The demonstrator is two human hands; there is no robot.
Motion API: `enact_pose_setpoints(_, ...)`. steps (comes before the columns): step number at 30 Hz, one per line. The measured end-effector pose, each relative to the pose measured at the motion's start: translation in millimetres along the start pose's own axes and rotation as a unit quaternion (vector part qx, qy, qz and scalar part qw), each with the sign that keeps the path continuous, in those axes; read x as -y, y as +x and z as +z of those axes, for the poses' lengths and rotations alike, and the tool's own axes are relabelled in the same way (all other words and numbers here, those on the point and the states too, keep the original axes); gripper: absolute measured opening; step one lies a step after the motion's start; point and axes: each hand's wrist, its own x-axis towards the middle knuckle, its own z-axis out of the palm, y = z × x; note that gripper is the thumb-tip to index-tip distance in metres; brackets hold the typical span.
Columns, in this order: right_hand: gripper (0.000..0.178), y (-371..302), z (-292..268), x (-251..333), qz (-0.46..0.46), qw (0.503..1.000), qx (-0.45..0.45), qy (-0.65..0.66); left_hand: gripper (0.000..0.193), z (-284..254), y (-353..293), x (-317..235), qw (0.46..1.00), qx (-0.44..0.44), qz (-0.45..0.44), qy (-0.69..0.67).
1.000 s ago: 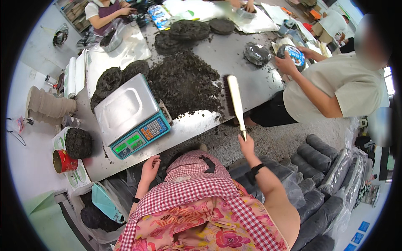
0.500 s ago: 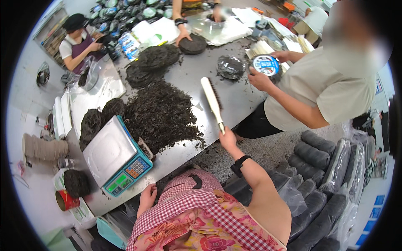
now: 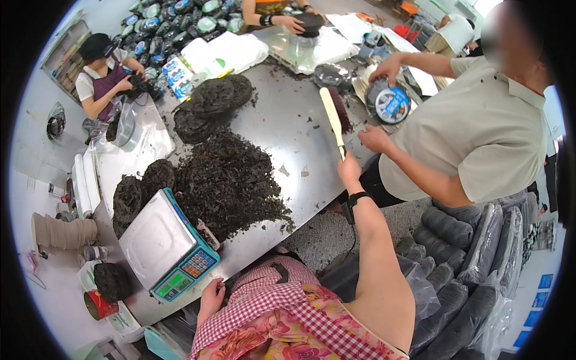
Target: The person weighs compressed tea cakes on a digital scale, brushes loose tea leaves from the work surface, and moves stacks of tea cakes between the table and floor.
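My right hand grips the handle end of a pale bench brush with dark red bristles. The brush is held up over the metal table's right part, bristles facing right. Low by the table's front edge, next to the scale, my left hand is loosely curled with nothing visible in it. A digital scale with a bare steel pan stands left of a heap of loose dark leaves. Dark round pressed cakes are stacked behind the heap, and others lie behind the scale.
At the right, a person in a beige shirt holds a round package. Another person's hands hold a dark cake across the table. A person in a purple apron works far left. Long wrapped rolls fill the right floor.
My right hand has carried the brush to the right and farther out. The beige-shirted person's lower hand has left the package. The far person's cake has moved off the tabletop to the right.
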Motion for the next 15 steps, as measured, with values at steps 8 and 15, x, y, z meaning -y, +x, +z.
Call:
enact_pose_setpoints(8,0.029,48,37,-82,0.162,0.985,-0.033,0.055,0.033,5,-23,28,0.994,0.016,-0.108,-0.024)
enact_pose_setpoints(15,0.024,6,87,14,-0.052,0.987,0.145,0.042,0.033,-16,-21,12,0.997,-0.01,-0.08,0.006)
